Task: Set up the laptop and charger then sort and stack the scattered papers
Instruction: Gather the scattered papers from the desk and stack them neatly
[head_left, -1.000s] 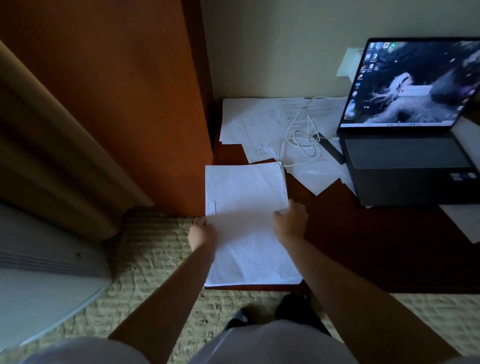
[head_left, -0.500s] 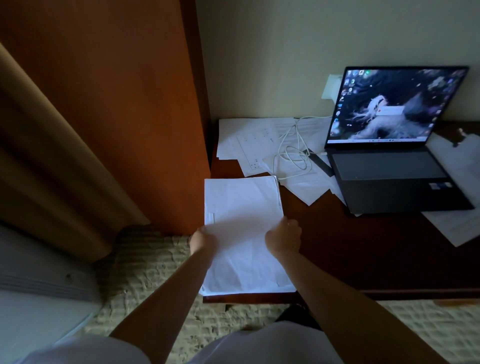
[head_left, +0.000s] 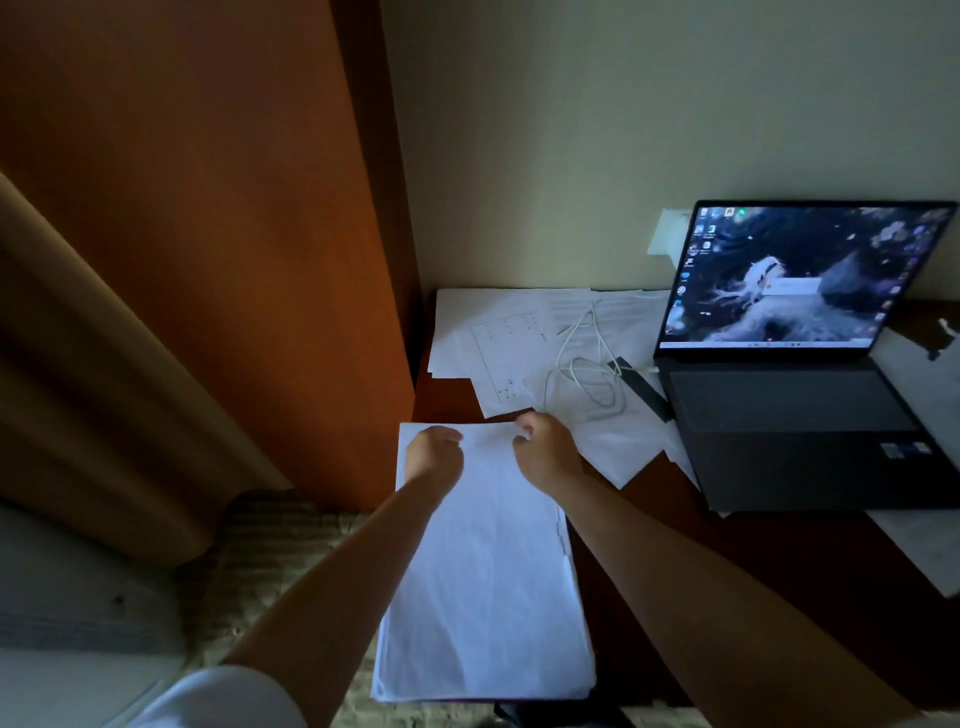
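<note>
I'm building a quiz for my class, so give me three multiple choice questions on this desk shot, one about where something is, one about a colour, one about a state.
1. Where does the white cable lie?
A. coiled on the scattered papers, left of the laptop
B. on the laptop's keyboard
C. on the floor

2. What colour is the laptop's body?
A. white
B. dark, near black
C. red

3. What state is the laptop in?
A. lid shut
B. open, screen dark
C. open, screen lit

Answers: 1 A, its loops rest on the sheets beside the laptop. 2 B, deck and bezel look dark. 3 C, a desktop with icons shows.
</note>
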